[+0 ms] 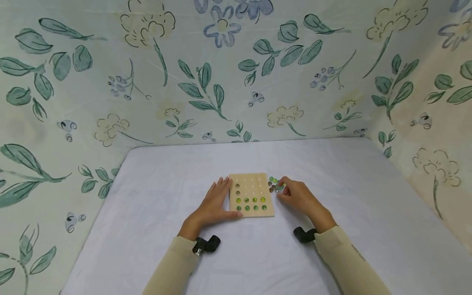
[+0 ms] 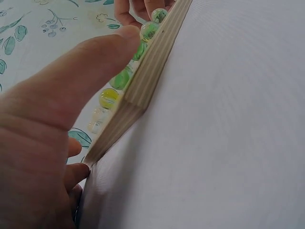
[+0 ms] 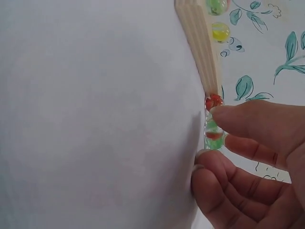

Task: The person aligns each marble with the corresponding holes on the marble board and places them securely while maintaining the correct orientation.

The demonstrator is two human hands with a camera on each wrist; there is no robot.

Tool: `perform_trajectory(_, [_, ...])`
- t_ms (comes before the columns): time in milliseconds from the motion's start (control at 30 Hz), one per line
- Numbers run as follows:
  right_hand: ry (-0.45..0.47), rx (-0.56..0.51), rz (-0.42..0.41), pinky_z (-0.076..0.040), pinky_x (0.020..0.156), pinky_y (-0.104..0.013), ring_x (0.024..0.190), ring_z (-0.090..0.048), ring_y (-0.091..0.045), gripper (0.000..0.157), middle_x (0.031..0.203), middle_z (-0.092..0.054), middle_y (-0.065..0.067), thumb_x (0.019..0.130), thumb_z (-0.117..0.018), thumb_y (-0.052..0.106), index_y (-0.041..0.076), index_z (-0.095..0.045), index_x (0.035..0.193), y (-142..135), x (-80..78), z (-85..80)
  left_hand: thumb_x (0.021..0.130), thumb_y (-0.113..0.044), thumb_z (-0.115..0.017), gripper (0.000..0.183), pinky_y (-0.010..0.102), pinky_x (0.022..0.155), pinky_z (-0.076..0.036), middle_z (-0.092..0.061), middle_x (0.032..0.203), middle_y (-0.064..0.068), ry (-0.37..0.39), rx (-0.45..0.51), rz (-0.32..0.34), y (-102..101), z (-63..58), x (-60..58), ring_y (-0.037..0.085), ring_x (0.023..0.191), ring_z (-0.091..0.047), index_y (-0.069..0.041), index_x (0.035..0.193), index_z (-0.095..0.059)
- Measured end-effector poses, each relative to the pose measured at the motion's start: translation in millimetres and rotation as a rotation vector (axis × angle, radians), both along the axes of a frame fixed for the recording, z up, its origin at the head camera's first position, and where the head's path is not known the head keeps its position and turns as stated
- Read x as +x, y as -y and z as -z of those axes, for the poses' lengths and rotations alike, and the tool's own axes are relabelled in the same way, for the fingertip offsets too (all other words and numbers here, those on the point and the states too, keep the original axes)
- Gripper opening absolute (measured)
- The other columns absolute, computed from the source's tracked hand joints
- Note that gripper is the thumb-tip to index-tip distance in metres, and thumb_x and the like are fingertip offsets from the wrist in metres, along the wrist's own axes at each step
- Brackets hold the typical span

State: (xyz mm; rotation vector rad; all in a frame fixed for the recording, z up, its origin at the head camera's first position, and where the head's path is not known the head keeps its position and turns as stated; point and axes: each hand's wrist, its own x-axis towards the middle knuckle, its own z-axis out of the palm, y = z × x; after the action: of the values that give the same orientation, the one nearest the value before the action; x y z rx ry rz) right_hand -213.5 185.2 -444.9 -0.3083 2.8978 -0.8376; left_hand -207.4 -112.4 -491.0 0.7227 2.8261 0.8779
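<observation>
A square wooden board (image 1: 252, 179) with rows of small hollows lies on the table. Green marbles (image 1: 247, 208) fill its nearest row, yellow-green marbles (image 1: 254, 200) the row behind, and two brownish marbles (image 1: 237, 189) sit in the left column. My left hand (image 1: 214, 203) rests along the board's left side, fingers extended, thumb at the near left corner. Off the right edge lies a loose cluster of marbles (image 1: 273, 184), some green, some reddish. My right hand (image 1: 298, 197) reaches into it with thumb and fingers bent; whether a marble is pinched is unclear. Red and green marbles (image 3: 214, 102) show by its fingertips.
A white cloth (image 1: 177, 172) covers the table. Floral fabric (image 1: 236, 82) hangs behind and at both sides. Each wrist wears a black camera mount (image 1: 304, 235).
</observation>
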Motion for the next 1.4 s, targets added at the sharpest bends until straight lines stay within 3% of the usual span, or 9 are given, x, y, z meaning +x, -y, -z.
perform_trajectory(733, [0.001,0.07,-0.032,-0.044,0.057,-0.026,0.065,-0.051,-0.015,0.026,0.074,-0.058,-0.001,0.086,-0.073,0.013,0.011,-0.061,0.109,1.8,-4.3,2.6,0.071,-0.067,-0.071,0.118,0.039,0.119,0.001,-0.012,0.161,0.009,0.001,-0.009,0.005,-1.2,-6.9,3.3,0.023,0.148,-0.002,-0.007,0.155,-0.015])
perform_trajectory(1233, [0.087,0.086,-0.019,-0.045,0.057,-0.027,0.065,-0.052,-0.017,0.021,0.075,-0.059,-0.003,0.089,-0.07,0.015,0.014,-0.062,0.108,6.3,-6.4,0.5,0.069,-0.07,-0.07,0.119,0.037,0.119,0.003,-0.01,0.162,0.005,0.01,-0.013,-0.002,-1.1,-1.7,2.2,0.02,0.148,0.001,-0.011,0.156,-0.013])
perform_trajectory(1400, [0.091,0.089,-0.027,-0.044,0.056,-0.028,0.064,-0.052,-0.017,0.016,0.074,-0.059,-0.002,0.089,-0.069,0.016,0.013,-0.062,0.104,6.0,-6.1,0.7,0.07,-0.069,-0.071,0.119,0.039,0.119,0.002,-0.011,0.161,0.007,0.001,-0.003,0.005,-1.2,-0.7,3.1,0.022,0.148,0.0,-0.007,0.155,-0.015])
